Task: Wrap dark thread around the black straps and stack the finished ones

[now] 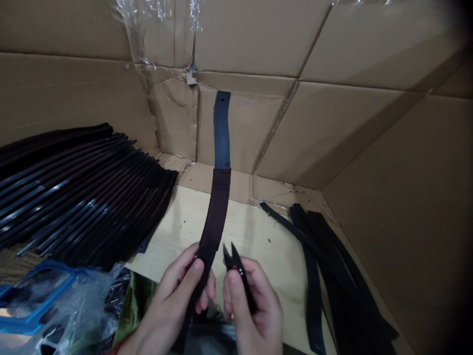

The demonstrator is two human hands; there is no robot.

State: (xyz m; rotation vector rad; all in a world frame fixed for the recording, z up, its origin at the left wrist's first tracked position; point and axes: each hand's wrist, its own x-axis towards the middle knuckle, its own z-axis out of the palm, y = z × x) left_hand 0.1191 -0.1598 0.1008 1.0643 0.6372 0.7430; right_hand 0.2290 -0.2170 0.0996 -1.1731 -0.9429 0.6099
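Note:
A long dark strap (219, 202) rises upright in the middle of the view, its upper end smooth and bluish black with a small hole, its lower part wrapped in dark maroon fabric. My left hand (181, 281) grips it near the bottom, thumb laid across the front. Just to the right, my right hand (254, 305) is closed around a pair of black thread snips (238, 273). The two blades of the snips point up and stand slightly apart. They are beside the strap, and I see no contact between them.
Many similar dark strips (81, 197) are piled at the left. More black straps (328, 266) lie at the right on the pale wooden board (266, 236). Cardboard walls (251, 44) enclose the back and sides. A blue-framed object (40, 291) and clear plastic lie at lower left.

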